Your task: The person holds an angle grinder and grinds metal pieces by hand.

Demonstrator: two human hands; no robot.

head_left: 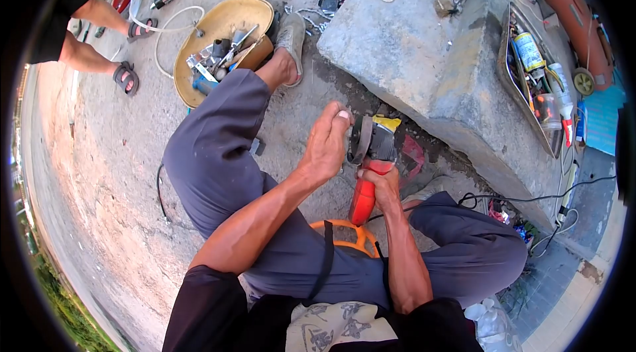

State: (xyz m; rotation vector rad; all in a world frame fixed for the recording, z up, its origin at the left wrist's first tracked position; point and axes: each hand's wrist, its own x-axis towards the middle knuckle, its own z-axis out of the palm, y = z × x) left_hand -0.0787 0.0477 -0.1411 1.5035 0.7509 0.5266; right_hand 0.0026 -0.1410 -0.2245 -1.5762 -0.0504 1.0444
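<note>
An angle grinder point(363, 201) with a red body and dark metal head is held between my knees, its disc end pointing away from me. My right hand point(385, 187) is wrapped round its body just behind the head. At the left of the round disc and guard point(362, 141) is my left hand point(327, 143), fingers bent together and thumb uppermost. Whatever those fingers hold, if anything, is hidden. A yellow piece point(387, 123) shows beside the grinder head.
A large concrete block point(397, 54) stands ahead. To the left, a tan basin point(182, 80) holds tools. A metal tray point(523, 97) with cans and bottles lies at right. Another person's sandalled foot point(126, 79) is at far left. A black cable point(530, 199) runs rightward.
</note>
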